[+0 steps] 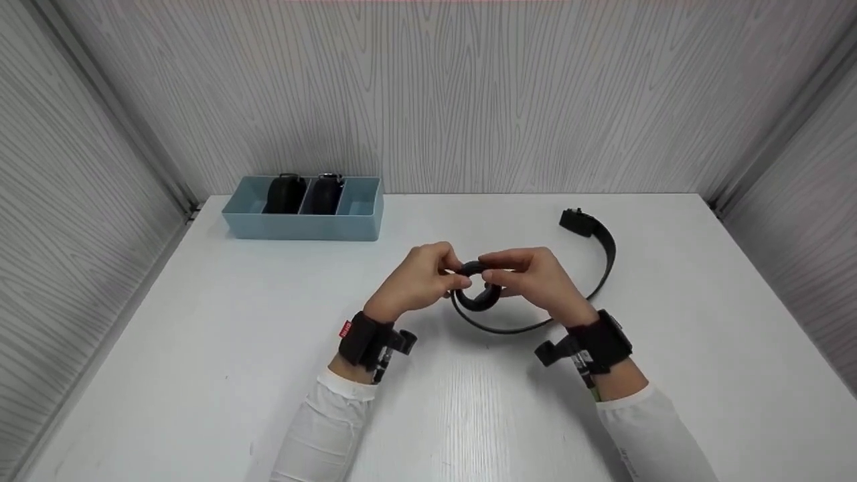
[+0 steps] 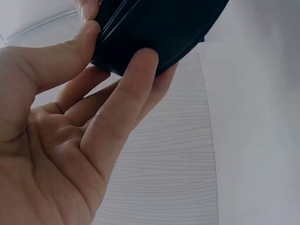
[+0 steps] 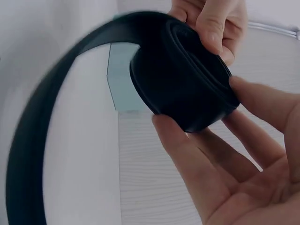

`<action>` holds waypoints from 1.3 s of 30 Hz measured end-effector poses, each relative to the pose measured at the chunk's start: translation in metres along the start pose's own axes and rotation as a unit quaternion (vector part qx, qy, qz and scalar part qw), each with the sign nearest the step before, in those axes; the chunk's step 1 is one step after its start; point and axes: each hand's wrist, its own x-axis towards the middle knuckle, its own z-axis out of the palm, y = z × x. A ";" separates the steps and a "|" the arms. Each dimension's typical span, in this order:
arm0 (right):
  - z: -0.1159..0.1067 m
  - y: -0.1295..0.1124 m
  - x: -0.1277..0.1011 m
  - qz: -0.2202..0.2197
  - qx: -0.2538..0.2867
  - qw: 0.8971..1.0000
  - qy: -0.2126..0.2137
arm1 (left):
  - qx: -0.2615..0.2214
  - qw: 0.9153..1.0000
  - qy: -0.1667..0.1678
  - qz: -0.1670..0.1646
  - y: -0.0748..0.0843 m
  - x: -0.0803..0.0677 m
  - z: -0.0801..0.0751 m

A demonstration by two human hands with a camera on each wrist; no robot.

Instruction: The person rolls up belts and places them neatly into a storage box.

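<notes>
A black belt (image 1: 479, 305) is partly rolled into a coil, held a little above the table between both hands. My left hand (image 1: 416, 278) pinches the coil's left side between thumb and fingers. On the opposite side, my right hand (image 1: 539, 278) grips it the same way. From the coil a loose length of strap curves out to the right, ending at a dark buckle (image 1: 577, 222) on the table. In the right wrist view, layered turns of the belt (image 3: 183, 89) show, with the strap arching away leftward. The left wrist view catches only part of the coil (image 2: 154, 28).
A light blue divided box (image 1: 301, 227) stands at the back left of the white table (image 1: 201, 375). Two of its compartments each hold a rolled black belt (image 1: 286, 194). Wood-grain panels (image 1: 469, 100) enclose the back and sides.
</notes>
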 end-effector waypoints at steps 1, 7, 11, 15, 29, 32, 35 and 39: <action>0.000 0.000 0.000 0.000 -0.003 1.000 -0.002 | -0.001 1.000 -0.002 0.000 0.000 0.000 0.000; 0.003 0.003 0.001 -0.009 0.076 0.995 0.066 | -0.057 0.997 0.050 0.004 0.000 0.001 0.005; 0.006 0.005 0.003 -0.006 0.109 0.990 0.093 | -0.069 0.996 0.061 0.010 -0.001 0.001 0.005; 0.005 0.005 0.004 -0.005 0.102 0.992 0.075 | -0.059 0.997 0.056 0.016 0.000 0.000 0.003; 0.003 0.000 0.002 -0.008 0.039 0.999 0.031 | -0.050 0.998 0.029 0.008 0.001 -0.001 0.000; 0.006 0.000 0.003 -0.006 0.091 0.994 0.060 | -0.071 0.996 0.048 0.006 0.002 -0.001 0.001; 0.007 0.002 0.003 -0.002 0.119 0.990 0.070 | -0.072 0.996 0.057 0.009 0.002 -0.001 0.001; 0.005 0.001 0.002 -0.002 0.101 0.993 0.055 | -0.065 0.996 0.050 0.017 0.003 -0.001 0.000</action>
